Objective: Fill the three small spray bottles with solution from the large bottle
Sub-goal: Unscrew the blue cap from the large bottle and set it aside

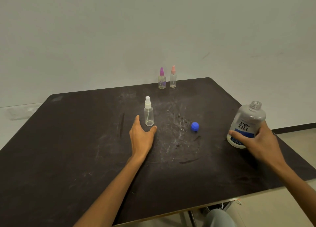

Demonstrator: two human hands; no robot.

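The large bottle [247,122], clear with a blue-and-white "re-nu" label, has its neck uncapped and leans left at the table's right side, gripped low by my right hand [256,141]. Its blue cap [195,126] lies on the table to the left. A small clear spray bottle with a white top [148,113] stands upright mid-table. My left hand [142,136] is open just in front of it, thumb and fingers spread on either side of its base without clasping it. Two more small spray bottles, one purple-topped [162,79] and one pink-topped [173,77], stand at the far edge.
The dark tabletop [68,149] is scuffed with pale scratches in the middle. A grey wall rises right behind the far edge. The table's right and near edges drop to a light floor, with metal legs under the near corner.
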